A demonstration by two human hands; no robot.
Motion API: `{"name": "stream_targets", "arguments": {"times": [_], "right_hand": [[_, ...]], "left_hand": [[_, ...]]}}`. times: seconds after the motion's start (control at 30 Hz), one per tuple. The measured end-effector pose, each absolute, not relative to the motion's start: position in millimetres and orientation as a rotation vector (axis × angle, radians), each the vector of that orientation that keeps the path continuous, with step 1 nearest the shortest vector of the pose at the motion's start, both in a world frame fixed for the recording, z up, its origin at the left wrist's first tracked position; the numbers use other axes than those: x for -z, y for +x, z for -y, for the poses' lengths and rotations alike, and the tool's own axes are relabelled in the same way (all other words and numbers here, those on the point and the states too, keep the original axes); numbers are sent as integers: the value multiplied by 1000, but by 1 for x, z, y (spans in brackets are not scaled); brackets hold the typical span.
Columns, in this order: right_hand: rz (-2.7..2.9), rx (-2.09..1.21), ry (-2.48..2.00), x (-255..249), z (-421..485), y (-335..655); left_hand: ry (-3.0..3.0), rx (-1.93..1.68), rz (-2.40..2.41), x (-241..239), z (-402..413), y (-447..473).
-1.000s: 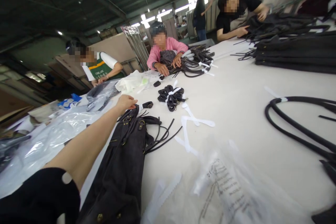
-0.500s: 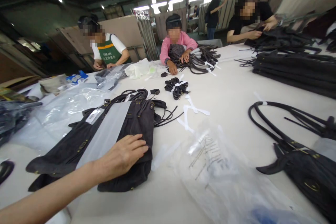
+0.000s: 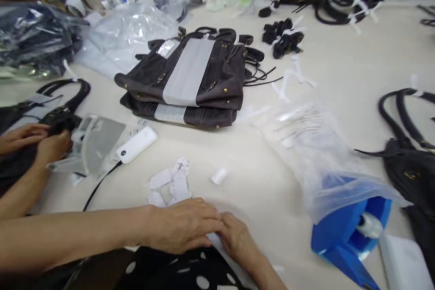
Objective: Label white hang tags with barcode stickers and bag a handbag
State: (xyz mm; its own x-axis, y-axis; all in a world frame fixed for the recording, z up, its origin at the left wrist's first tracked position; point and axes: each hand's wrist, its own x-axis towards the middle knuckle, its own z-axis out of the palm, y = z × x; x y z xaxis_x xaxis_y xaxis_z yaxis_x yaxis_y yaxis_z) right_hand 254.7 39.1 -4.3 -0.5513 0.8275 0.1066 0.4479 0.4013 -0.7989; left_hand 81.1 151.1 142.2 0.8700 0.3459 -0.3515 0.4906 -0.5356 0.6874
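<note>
At the table's near edge my left hand [image 3: 185, 224] meets my right hand [image 3: 238, 238], fingertips touching. Both have closed fingers, with a pale sliver showing beneath them; what they pinch is hidden. Just beyond lies a curled chain of white paper labels [image 3: 170, 183], partly behind my left hand. A small white roll [image 3: 219, 175] sits past my fingertips. Farther off, two dark handbags [image 3: 217, 72] lie stacked, each with a pale wrap band [image 3: 188, 72] around it. My lap shows black cloth with white dots [image 3: 180, 269].
On the left, a co-worker's hands [image 3: 50, 145] hold a dark bag beside a grey plastic piece [image 3: 98, 140] and a white corded device [image 3: 137, 145]. A blue tape dispenser [image 3: 340, 231] and clear plastic bag [image 3: 302, 145] lie right. Black straps [image 3: 282, 36] lie at the back.
My left hand has left the stacked handbags and come back to the near edge. My right hand has come into view. The view has tilted downward and turned left.
</note>
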Motion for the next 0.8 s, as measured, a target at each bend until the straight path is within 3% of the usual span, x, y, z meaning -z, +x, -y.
{"name": "stream_targets", "arguments": {"times": [0.17, 0.4, 0.6, 0.8], "right_hand": [[2166, -1056, -1095, 4, -32, 255], [2070, -845, -1226, 11, -11, 246], [1888, -627, -1410, 15, 10, 244], [1893, -445, -1629, 24, 23, 237]], "left_hand": [[1791, 190, -628, -110, -76, 43], [1867, 312, -726, -61, 17, -33], [2140, -98, -1055, -45, 53, -90], [2437, -491, -1137, -45, 16, -42]]}}
